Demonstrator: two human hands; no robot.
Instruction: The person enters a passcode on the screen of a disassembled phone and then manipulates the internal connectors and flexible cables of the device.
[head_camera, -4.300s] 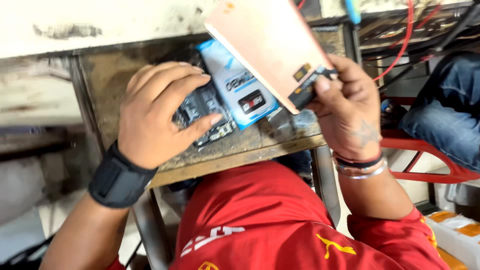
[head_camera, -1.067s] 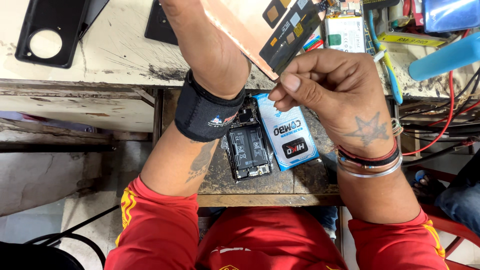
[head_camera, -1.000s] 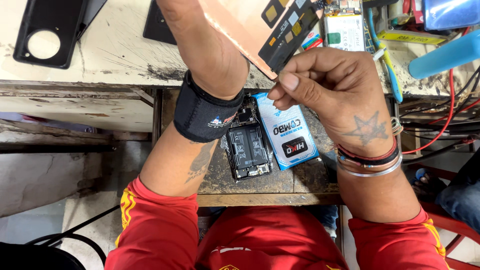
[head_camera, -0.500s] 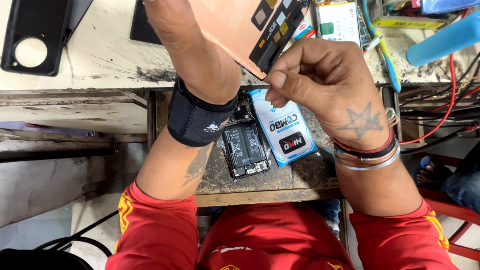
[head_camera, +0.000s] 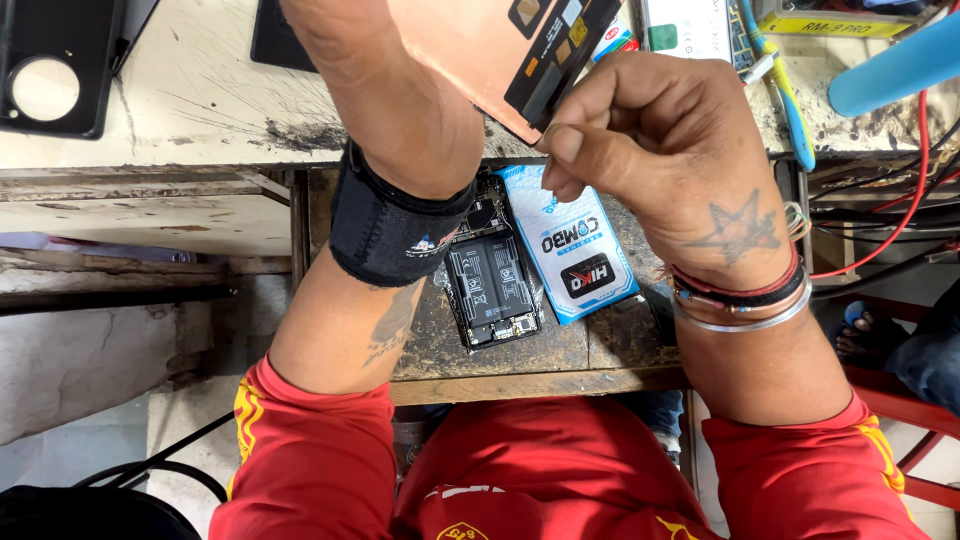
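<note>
My right hand (head_camera: 670, 150) pinches the lower edge of a copper-backed display panel (head_camera: 465, 45), thumb and forefinger closed at its black flex strip (head_camera: 560, 50). The panel is held tilted above the bench. My left hand (head_camera: 400, 90), with a black wrist band, reaches up beside the panel; its fingers are cut off by the top edge. Below both hands, on a wooden shelf (head_camera: 540, 360), lies an opened phone (head_camera: 492, 290) with its battery showing. A blue and white packet (head_camera: 580, 250) lies right beside it.
A worn white workbench (head_camera: 200, 110) carries a black phone back cover (head_camera: 50, 70) with a round hole at the far left. At the right are a blue tool handle (head_camera: 890, 70) and red wires (head_camera: 915, 200). Another person's leg shows at the right edge.
About four seconds ago my left hand lay on the opened phone; it has since risen beside the panel. Over the last second my right hand's pinch stays on the panel edge, barely shifting.
</note>
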